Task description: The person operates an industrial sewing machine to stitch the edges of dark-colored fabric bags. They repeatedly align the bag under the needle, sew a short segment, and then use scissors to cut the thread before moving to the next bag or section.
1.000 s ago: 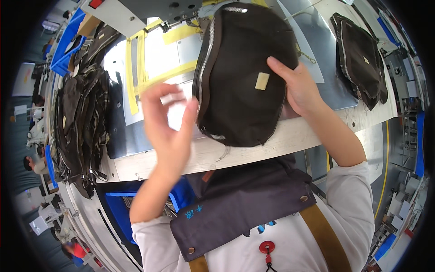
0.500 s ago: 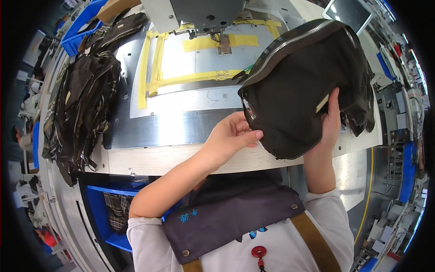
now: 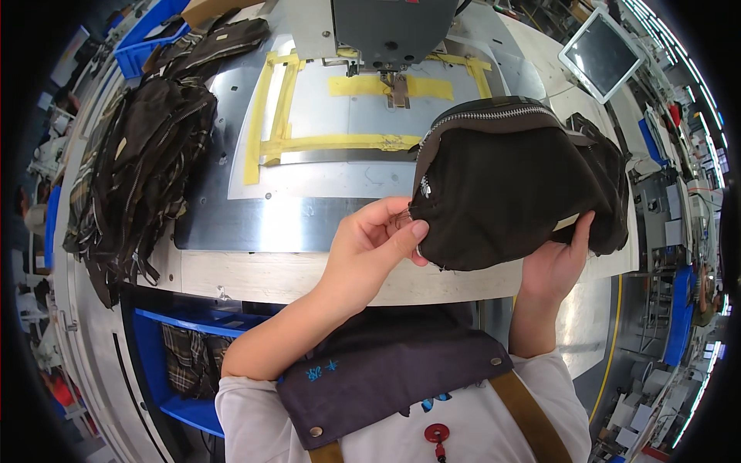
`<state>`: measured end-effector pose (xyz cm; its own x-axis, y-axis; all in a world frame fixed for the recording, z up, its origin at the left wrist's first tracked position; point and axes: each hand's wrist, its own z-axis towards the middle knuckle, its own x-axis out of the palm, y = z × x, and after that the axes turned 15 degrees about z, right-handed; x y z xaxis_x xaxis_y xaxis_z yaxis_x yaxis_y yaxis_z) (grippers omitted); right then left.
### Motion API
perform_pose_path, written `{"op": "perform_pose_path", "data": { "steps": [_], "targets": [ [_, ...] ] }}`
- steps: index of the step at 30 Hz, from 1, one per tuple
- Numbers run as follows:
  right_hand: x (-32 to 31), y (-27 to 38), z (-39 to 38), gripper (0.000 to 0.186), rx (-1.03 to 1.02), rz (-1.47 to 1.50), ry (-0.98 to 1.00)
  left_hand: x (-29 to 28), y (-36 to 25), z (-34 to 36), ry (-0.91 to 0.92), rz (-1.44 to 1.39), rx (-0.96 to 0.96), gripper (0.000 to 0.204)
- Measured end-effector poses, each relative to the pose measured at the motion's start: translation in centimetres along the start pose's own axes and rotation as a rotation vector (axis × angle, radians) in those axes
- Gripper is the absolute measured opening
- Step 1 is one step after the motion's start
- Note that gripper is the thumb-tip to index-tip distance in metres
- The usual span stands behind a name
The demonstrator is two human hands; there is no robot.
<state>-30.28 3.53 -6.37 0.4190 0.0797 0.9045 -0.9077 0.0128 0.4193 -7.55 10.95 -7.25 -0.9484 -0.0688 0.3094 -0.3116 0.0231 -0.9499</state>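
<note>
A dark brown fabric bag piece with a silver zipper along its top is held up at the table's front right. My left hand pinches its lower left edge between thumb and fingers, where some loose threads show. Under its right side, my right hand grips the bottom edge, thumb in front near a small pale label. The fingers behind the fabric are hidden. More dark fabric lies behind the piece on the right.
A sewing machine head stands over a metal plate with yellow tape. Dark and plaid zippered pieces are heaped at the left. Below, a blue bin holds plaid fabric. A tablet screen is at the back right.
The bag piece has come down and turned, its zipper edge now lying nearly level. My right hand has moved slightly lower; my left still pinches the left edge. The whole view has shifted slightly.
</note>
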Motion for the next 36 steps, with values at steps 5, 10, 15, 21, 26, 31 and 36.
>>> {"op": "perform_pose_path", "data": {
  "steps": [5,10,15,21,26,31,36],
  "targets": [
    [1.1,-1.0,-0.4,0.044,-0.062,-0.049,-0.167,-0.7,-0.2,-0.3,0.012,0.024,0.011,0.024],
    [-1.0,-0.8,-1.0,0.041,0.044,0.047,0.087,-1.0,-1.1,-0.5,-0.006,0.004,0.000,0.021],
    [-1.4,-0.9,-1.1,0.040,0.043,0.100,0.055,-1.3,-0.9,-0.6,0.001,0.055,-0.008,0.021],
    [-9.4,0.5,0.7,0.044,0.031,-0.299,0.366,-2.8,1.6,-0.9,-0.078,0.451,0.042,0.050],
    [-5.1,-1.3,1.1,0.042,0.264,0.115,0.366,-2.7,-1.8,0.2,0.208,0.787,0.252,0.074],
    [-4.4,-2.6,-0.6,0.040,0.286,-0.328,0.291,-1.3,-6.3,2.3,0.368,0.544,0.203,0.090],
    [-3.3,-4.7,-1.8,0.045,0.155,-0.741,0.517,2.2,-9.2,5.5,0.253,0.783,0.201,0.063]
  ]
}}
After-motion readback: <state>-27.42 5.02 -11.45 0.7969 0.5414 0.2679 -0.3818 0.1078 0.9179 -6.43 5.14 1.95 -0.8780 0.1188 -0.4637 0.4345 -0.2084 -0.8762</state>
